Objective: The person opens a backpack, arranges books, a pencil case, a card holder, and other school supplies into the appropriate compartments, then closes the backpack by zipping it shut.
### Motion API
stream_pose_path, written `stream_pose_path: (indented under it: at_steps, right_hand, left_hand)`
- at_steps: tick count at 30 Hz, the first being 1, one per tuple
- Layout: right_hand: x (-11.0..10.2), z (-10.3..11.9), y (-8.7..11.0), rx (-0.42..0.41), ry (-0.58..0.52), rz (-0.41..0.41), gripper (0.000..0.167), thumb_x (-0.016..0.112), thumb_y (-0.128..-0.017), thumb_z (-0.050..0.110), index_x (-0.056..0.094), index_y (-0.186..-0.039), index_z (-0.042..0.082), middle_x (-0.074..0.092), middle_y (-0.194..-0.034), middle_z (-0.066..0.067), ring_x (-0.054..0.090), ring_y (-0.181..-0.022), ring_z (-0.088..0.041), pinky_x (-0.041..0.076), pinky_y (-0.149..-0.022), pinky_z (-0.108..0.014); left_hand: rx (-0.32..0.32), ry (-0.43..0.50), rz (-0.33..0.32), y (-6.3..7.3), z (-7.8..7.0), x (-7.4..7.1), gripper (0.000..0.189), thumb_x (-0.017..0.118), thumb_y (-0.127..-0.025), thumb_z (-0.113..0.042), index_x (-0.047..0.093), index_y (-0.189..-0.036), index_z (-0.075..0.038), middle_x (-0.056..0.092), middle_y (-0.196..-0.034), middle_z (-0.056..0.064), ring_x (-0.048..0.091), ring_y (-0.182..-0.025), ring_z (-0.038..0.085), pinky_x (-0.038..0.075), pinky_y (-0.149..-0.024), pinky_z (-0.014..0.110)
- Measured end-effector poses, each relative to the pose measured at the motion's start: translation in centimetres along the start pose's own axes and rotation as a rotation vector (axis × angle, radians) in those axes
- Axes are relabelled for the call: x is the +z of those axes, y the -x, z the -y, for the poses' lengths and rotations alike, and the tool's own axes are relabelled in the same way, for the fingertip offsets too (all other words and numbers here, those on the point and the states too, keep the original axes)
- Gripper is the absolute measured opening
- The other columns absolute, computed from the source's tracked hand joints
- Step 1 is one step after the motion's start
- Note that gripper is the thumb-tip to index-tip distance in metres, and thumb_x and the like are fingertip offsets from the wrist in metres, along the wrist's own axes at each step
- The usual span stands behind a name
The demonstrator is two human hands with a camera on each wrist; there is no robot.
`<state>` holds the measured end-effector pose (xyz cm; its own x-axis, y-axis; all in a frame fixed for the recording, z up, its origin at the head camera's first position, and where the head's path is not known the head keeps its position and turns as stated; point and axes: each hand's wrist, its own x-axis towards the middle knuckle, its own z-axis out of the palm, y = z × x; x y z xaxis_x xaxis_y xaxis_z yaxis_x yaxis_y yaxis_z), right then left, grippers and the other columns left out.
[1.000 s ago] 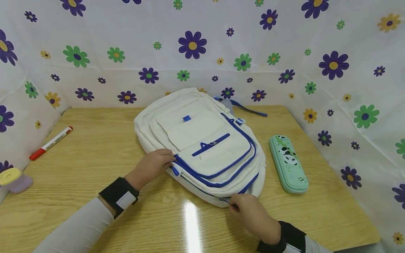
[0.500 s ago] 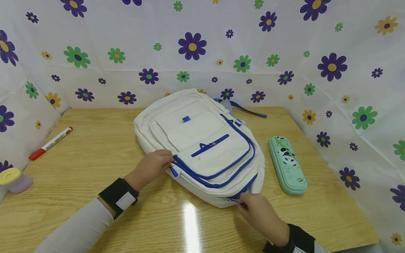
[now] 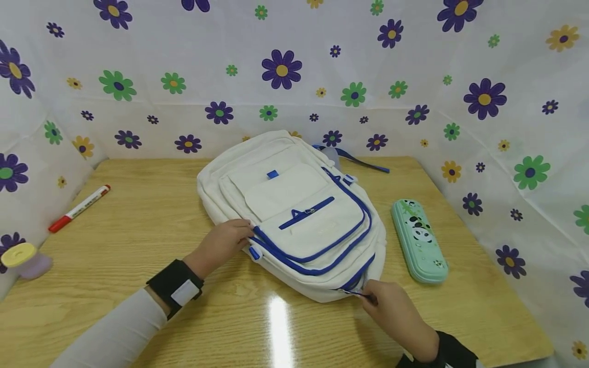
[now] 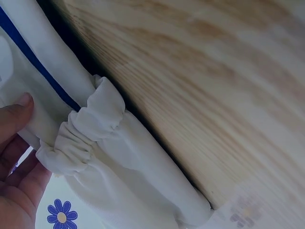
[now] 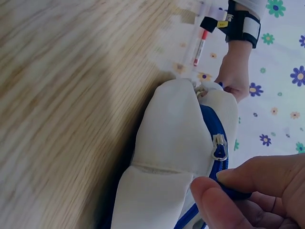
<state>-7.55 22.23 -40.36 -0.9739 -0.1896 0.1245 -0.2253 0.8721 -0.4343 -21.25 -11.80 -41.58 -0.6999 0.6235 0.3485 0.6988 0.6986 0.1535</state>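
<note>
A white backpack (image 3: pixel 294 204) with blue zippers lies tilted on the table, its front facing up. My left hand (image 3: pixel 225 239) grips the bag's left side near a small blue-and-white tab (image 3: pixel 254 252). In the left wrist view the thumb (image 4: pixel 24 107) lies on the white fabric, above the gathered rim of a side pocket (image 4: pixel 90 124). My right hand (image 3: pixel 395 312) pinches the dark blue pull cord of a zipper at the bag's near corner. The metal zipper slider (image 5: pixel 219 148) shows beside those fingertips. Right of it, the zipper's blue edges (image 3: pixel 359 273) stand apart, with a greyish inside showing.
A mint green panda pencil case (image 3: pixel 420 240) lies right of the bag. On the left are a red-capped marker (image 3: pixel 80 208) and a yellow-and-purple object (image 3: pixel 27 259). A blue strap (image 3: pixel 363 163) trails behind the bag. Flowered cloth (image 3: pixel 184 51) hangs behind and beside the table (image 3: pixel 152 204).
My right hand has moved to the right along the bag's near edge, drawing the zipper slider with it. My left hand keeps its grip in the same place.
</note>
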Motion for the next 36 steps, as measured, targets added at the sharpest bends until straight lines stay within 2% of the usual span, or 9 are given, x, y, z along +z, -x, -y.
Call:
stream_pose_path:
  at_steps: [5, 12, 25, 30, 36]
  right_hand:
    - [-0.4, -0.4, 0.1, 0.08, 0.015, -0.001, 0.018, 0.075, -0.081, -0.008, 0.067, -0.075, 0.007, 0.059, -0.064, 0.004, 0.043, -0.059, -0.004, 0.038, -0.052, -0.018]
    - [-0.9, -1.0, 0.0, 0.077, 0.048, -0.044, 0.017, 0.075, -0.082, -0.007, 0.067, -0.075, 0.006, 0.061, -0.065, 0.003, 0.045, -0.06, -0.004, 0.04, -0.053, -0.019]
    - [-1.4, -2.3, -0.4, 0.115, 0.049, -0.059, 0.012, 0.073, -0.084, -0.007, 0.067, -0.079, 0.001, 0.065, -0.068, -0.002, 0.048, -0.06, -0.008, 0.04, -0.052, -0.02]
    - [-1.3, -2.8, -0.8, 0.115, 0.045, -0.085, 0.013, 0.072, -0.083, -0.008, 0.065, -0.077, 0.001, 0.067, -0.068, -0.004, 0.051, -0.061, -0.009, 0.043, -0.052, -0.021]
    - [-1.3, -3.4, -1.4, 0.17, 0.039, -0.06, 0.008, 0.069, -0.085, -0.006, 0.066, -0.08, -0.001, 0.07, -0.073, -0.009, 0.056, -0.063, -0.011, 0.045, -0.053, -0.022]
  left_hand:
    - [-0.001, -0.002, -0.004, 0.0, -0.1, 0.2, 0.017, 0.08, -0.083, 0.003, 0.077, -0.099, 0.0, 0.076, -0.109, 0.013, 0.072, -0.111, 0.031, 0.059, -0.095, 0.039]
    - [-0.01, -0.006, -0.017, 0.1, -0.1, 0.2, 0.017, 0.081, -0.081, 0.003, 0.077, -0.097, 0.0, 0.076, -0.108, 0.014, 0.072, -0.11, 0.031, 0.059, -0.094, 0.039]
    - [-0.046, -0.004, 0.001, -0.1, -0.4, 0.3, 0.016, 0.08, -0.083, 0.003, 0.076, -0.098, 0.0, 0.077, -0.108, 0.014, 0.072, -0.112, 0.031, 0.059, -0.094, 0.039]
    - [-0.018, -0.005, -0.017, -0.1, -0.4, 0.3, 0.014, 0.08, -0.082, 0.004, 0.074, -0.092, -0.002, 0.077, -0.102, 0.011, 0.072, -0.109, 0.03, 0.059, -0.093, 0.039]
    - [-0.02, -0.009, -0.015, -0.1, -0.4, 0.2, 0.014, 0.079, -0.082, 0.005, 0.074, -0.093, -0.002, 0.077, -0.105, 0.013, 0.073, -0.109, 0.031, 0.059, -0.093, 0.039]
